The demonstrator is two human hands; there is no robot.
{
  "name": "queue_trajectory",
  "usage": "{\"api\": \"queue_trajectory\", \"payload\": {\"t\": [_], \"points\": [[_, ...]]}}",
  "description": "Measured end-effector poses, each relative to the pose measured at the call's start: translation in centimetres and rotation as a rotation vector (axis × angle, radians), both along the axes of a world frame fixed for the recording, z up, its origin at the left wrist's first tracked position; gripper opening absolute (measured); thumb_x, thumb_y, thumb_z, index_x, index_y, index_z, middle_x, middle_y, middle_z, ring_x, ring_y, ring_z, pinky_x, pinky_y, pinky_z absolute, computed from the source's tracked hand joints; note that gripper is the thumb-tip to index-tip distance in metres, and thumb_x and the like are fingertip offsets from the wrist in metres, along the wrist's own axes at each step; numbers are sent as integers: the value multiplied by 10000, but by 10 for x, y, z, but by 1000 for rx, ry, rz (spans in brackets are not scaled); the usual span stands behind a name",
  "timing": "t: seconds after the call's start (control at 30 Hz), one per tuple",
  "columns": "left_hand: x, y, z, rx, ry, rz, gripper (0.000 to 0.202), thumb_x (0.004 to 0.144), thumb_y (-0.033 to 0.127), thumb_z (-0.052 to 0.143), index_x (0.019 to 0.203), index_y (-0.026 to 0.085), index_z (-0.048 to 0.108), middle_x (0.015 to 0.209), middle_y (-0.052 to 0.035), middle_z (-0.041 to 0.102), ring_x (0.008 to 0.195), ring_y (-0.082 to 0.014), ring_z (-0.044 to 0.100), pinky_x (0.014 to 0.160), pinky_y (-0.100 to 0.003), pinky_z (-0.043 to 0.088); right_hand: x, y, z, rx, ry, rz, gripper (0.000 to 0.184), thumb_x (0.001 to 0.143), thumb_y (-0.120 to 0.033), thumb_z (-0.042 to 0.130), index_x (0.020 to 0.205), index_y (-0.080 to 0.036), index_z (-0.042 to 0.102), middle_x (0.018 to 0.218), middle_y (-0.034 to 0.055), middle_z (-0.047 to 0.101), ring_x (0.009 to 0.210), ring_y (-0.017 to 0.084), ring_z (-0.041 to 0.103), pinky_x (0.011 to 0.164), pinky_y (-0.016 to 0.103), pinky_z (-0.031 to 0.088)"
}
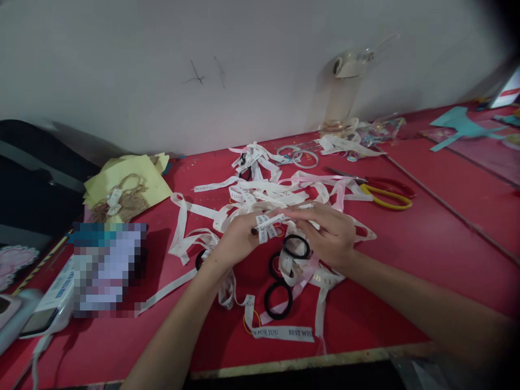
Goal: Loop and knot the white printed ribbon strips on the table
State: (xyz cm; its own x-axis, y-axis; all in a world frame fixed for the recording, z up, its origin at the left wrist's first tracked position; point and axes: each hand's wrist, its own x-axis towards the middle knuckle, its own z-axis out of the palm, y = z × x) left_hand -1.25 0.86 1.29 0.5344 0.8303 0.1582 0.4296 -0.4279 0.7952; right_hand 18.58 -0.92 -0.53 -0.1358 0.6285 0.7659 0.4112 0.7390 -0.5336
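Both my hands meet over the middle of a red table (pixel 426 238). My left hand (pixel 238 238) and my right hand (pixel 325 230) pinch a short piece of white printed ribbon (pixel 268 223) between their fingertips. A black hair tie (pixel 296 246) hangs just under my right hand's fingers, seemingly threaded on the ribbon. Two more black hair ties (pixel 278 299) lie on the table below, among loose ribbon strips. A tangled pile of white ribbon pieces (pixel 276 189) lies behind my hands.
Scissors with red and yellow handles (pixel 385 192) lie to the right. A clear glue gun (pixel 345 86) stands by the wall. Yellow paper (pixel 130 184) lies far left, a white device (pixel 49 311) near left, teal cut-outs (pixel 463 127) far right.
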Motion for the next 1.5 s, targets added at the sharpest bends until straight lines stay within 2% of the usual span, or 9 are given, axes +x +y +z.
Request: {"api": "queue_trajectory", "payload": {"t": [0.1,0.27,0.4,0.5,0.6,0.77,1.07,1.27,1.5], "points": [[-5,2,-3,66,41,54,502,785,88,532,1254,255,600,1316,-42,590,1240,-234,521,1019,-337,409,-1,-1,-1,0,-19,0,293,865,-106,565,1040,-303,695,872,0,733,733,144,665,640,269,527],[-5,-2,-4,-11,-83,159,482,780,176,601,1254,262,599,1261,-44,631,1221,-241,539,1029,-364,405,-2,0,-3,-42,3,-39,240,875,-161,572,1030,-286,707,828,12,727,707,151,663,626,271,523],[2,-6,-3,-218,-329,199,493,738,330,696,1212,206,635,1101,-78,708,1090,-250,601,958,-362,445,-6,2,-3,-167,58,-30,201,883,-179,566,995,-264,710,877,16,727,777,166,674,686,290,535],[10,-10,-7,-322,-500,238,490,750,392,693,1196,197,646,877,-52,723,850,-176,612,837,-299,464,-10,2,-2,-216,34,28,179,868,-155,582,958,-245,707,906,16,730,833,170,682,735,289,541],[19,-12,-13,-470,-740,267,450,801,442,635,1169,184,657,643,21,573,593,-71,444,641,-202,408,-13,3,-2,-204,-70,92,158,855,-145,598,950,-224,696,879,20,727,816,159,678,753,279,536],[25,-13,-14,-638,-961,313,329,785,402,665,1000,156,706,594,59,334,543,-49,285,510,-156,298,-12,7,-3,-173,-241,169,225,901,-155,525,1080,-217,646,966,45,699,899,157,645,817,298,517],[17,-4,-14,-486,-998,438,234,823,307,600,777,110,717,591,39,364,540,-44,305,510,-153,295,-5,16,-14,-273,-505,149,305,887,-129,510,1171,-196,599,1101,82,647,1032,205,587,903,356,477],[10,2,-13,-477,-999,453,186,767,268,643,762,99,722,565,60,278,505,-32,258,477,-154,246,-2,19,-10,-345,-703,110,209,903,-172,521,1071,-207,640,996,80,639,986,219,580,850,350,480],[10,3,-14,-487,-1026,461,199,760,278,645,797,100,724,555,67,272,490,-30,248,468,-159,238,-2,20,-11,-283,-531,45,187,891,-150,539,1024,-202,660,984,48,689,930,198,620,833,333,485]]}}
